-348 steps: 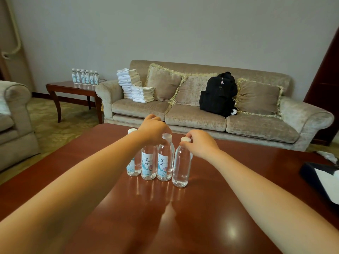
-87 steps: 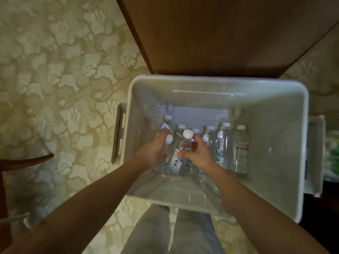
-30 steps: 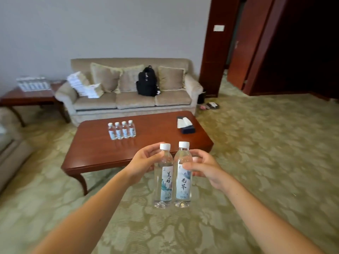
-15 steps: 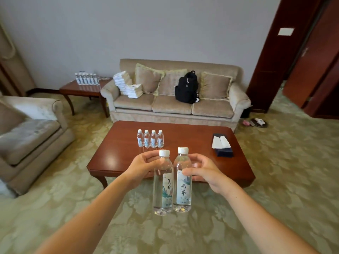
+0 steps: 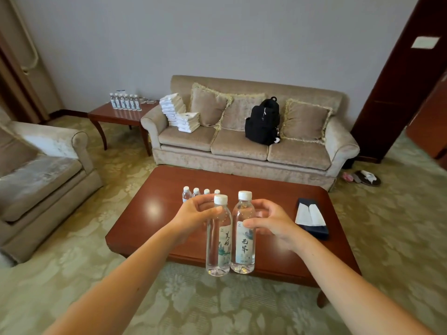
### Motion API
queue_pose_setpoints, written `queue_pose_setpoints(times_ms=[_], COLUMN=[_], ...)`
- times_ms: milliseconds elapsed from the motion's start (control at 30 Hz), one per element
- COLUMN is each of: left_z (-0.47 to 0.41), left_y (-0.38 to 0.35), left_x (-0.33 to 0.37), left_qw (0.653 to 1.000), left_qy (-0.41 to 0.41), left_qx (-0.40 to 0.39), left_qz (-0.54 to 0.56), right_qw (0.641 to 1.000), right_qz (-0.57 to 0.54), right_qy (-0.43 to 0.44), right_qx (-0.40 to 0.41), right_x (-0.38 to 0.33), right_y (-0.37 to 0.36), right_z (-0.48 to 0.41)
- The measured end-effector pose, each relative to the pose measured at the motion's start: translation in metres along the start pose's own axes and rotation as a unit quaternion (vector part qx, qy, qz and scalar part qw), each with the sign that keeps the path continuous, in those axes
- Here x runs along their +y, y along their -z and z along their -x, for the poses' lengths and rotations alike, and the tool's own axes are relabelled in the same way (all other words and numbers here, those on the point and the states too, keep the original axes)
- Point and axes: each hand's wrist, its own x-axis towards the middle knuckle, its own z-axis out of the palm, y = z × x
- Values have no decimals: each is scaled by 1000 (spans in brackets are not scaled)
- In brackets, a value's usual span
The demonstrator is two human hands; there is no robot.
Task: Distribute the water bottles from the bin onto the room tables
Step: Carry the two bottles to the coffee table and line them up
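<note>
coffee table (image 5: 154,213) | four bottles (image 5: 196,192) in row | tissue box (image 5: 312,220) right end

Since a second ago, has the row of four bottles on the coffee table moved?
No. The row of four bottles stands where it did on the coffee table, left of the tissue box.
</note>
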Motion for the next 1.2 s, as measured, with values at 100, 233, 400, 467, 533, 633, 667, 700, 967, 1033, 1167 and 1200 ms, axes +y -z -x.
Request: queue_pose_setpoints(times_ms=[100,233,400,467,533,633,667,700,967,1033,1167,1200], left_z=[-47,-105,-164,-185,-208,-242,-253,-265,-354,-374,-409,-416], left_y=[14,27,30,30,29,24,23,21,25,29,35,37], left_x=[3,8,8,5,-1,-15,-22,-31,-158,-202,-288,-307], left_qw=[1000,998,997,997,997,997,998,999,999,998,993,991], left_qy=[-5,-9,-1,6,12,21,23,22,-15,-43,-111,-125], left_qx=[-20,-46,-61,-63,-66,-56,-49,-44,-32,-33,-33,-31], left_qz=[-13,-34,-48,-42,-41,-39,-32,-23,-12,-14,-35,-37], right_qw=[1000,999,998,997,997,997,997,997,999,998,996,995], right_qz=[-10,-31,-43,-46,-42,-36,-34,-32,8,12,28,33], right_qy=[4,11,0,-12,-23,-44,-48,-52,-26,-7,40,54], right_qx=[8,27,55,58,56,51,46,42,46,54,69,75], right_x=[-5,-9,-6,-3,2,14,19,26,143,182,260,278], right_y=[7,17,34,43,53,68,73,78,90,86,79,77], right_z=[-41,-86,-129,-146,-166,-198,-209,-222,-333,-357,-405,-415])
